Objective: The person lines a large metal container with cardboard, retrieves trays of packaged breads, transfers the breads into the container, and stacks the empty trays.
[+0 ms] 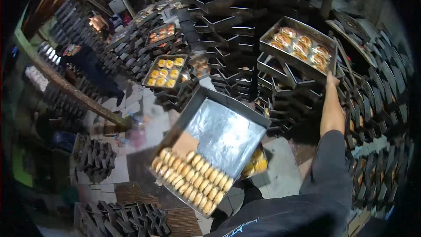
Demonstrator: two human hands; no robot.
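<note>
My right hand [333, 79] grips the near corner of a dark metal tray [293, 57], which holds several glossy baked rolls [301, 46] and rests over a tall stack of trays. In front of my body a large metal tray [258, 120] sits tilted in view, with rows of small pale buns [193, 177] at its lower end and a shiny silver sheet [223, 127] and a brown patch at its upper end. My left hand is not visible.
Tall stacks of dark trays [228, 30] stand ahead and at the right. A tray of yellow-topped buns [165, 72] lies left of centre. A wooden pole [70, 87] slants across the left. Two people, one in dark clothes [94, 68], are at the back left.
</note>
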